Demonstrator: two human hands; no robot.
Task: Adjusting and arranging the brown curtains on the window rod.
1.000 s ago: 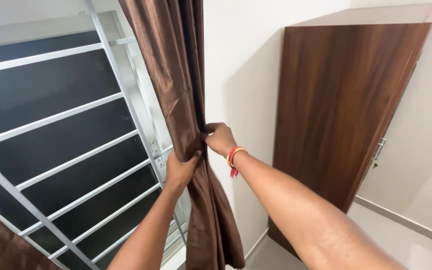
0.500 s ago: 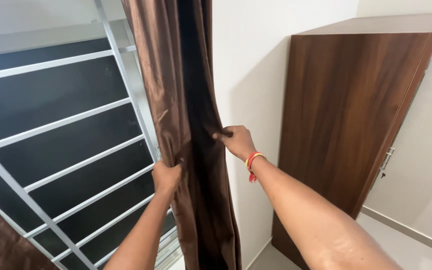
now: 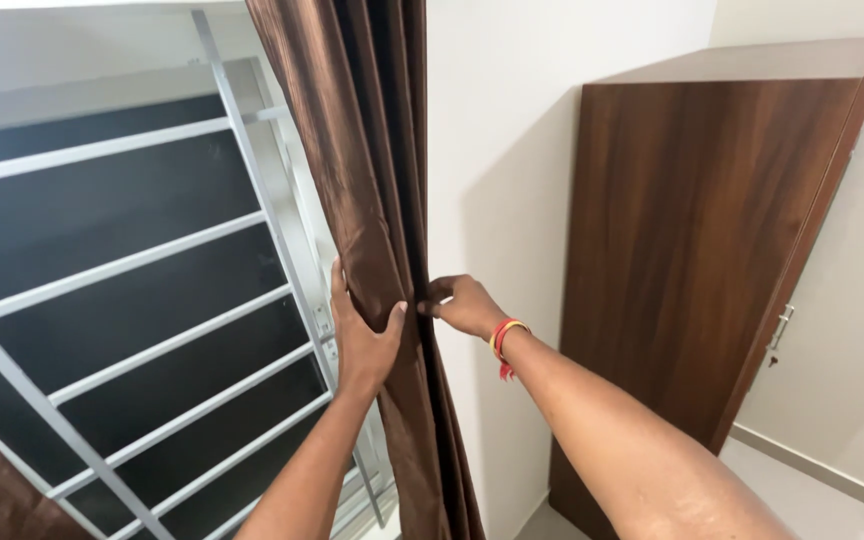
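Both hands shifted lower on glossy brown pleated curtain [image 3: 372, 200]. Left hand [image 3: 362, 335] cups folds, thumb wrapped; right hand [image 3: 462, 303] pinches edge. Curtain bunched beside white-barred window [image 3: 132, 300], mostly gathered; not tied.

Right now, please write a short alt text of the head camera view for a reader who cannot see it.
Two bare hands gather a brown curtain beside a window: the left hand presses its folds from the window side, and the right hand, with a red and yellow wrist thread, pinches its edge. White window bars cross dark glass at left; a brown wooden wardrobe stands at right.
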